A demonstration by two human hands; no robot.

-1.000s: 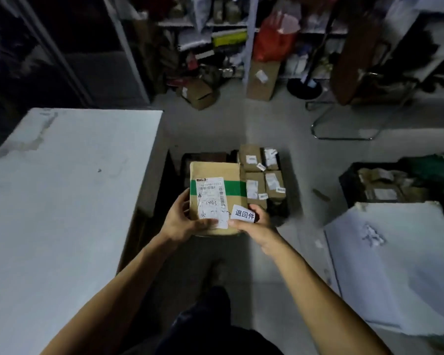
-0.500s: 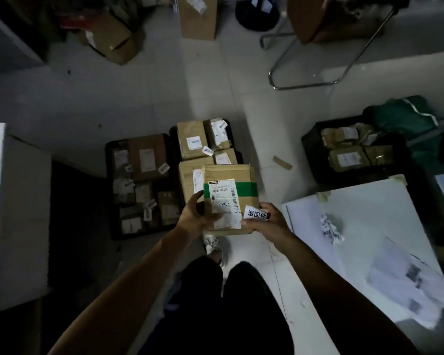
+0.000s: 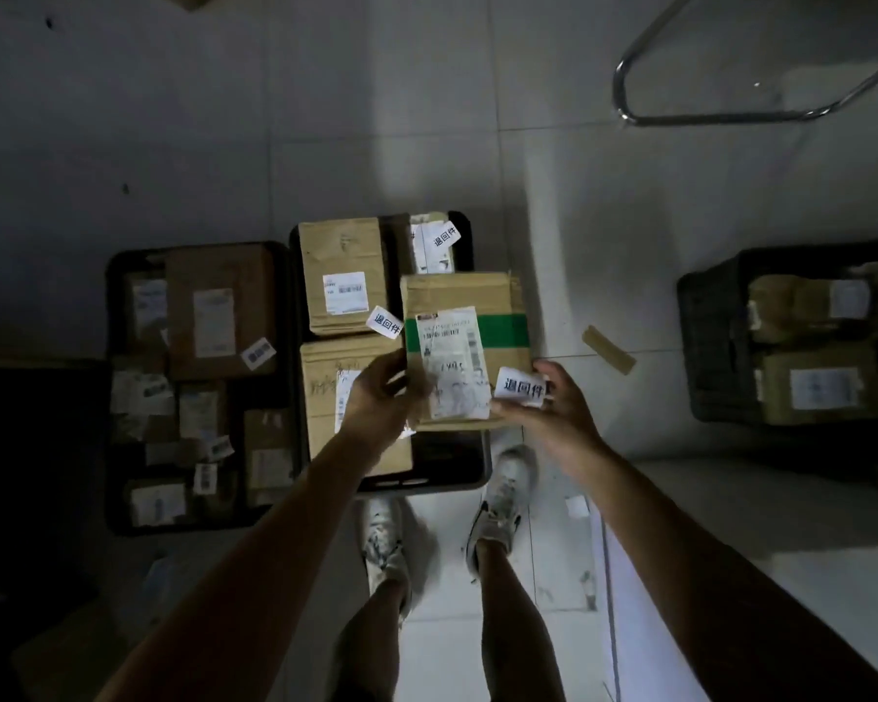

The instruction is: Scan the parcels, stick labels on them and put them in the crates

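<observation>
A: Where's the parcel [image 3: 465, 321] rn?

B: Held over the middle crate [image 3: 470, 468], above its right side, w/ two boxes already in the left half. Left hand [image 3: 376, 397] grips its left edge, fingers curled round it. Right hand [image 3: 553, 412] is at the bottom-right corner, thumb under it, other fingers spread loose. The label [image 3: 520, 388] sits right there by the thumb.

A: Label stuck down?

B: Can't tell. Looks like only one edge is on, so I'd guess it could peel or catch on the thumb when let go.

A: Other risks?

B: Parcel overhangs the crate's right rim. Dropped from here it prob lands tilted on the rim or slides to the floor by the shoe [image 3: 503, 494]. Right grip is loose too, so the weight's mostly on the left.
</observation>
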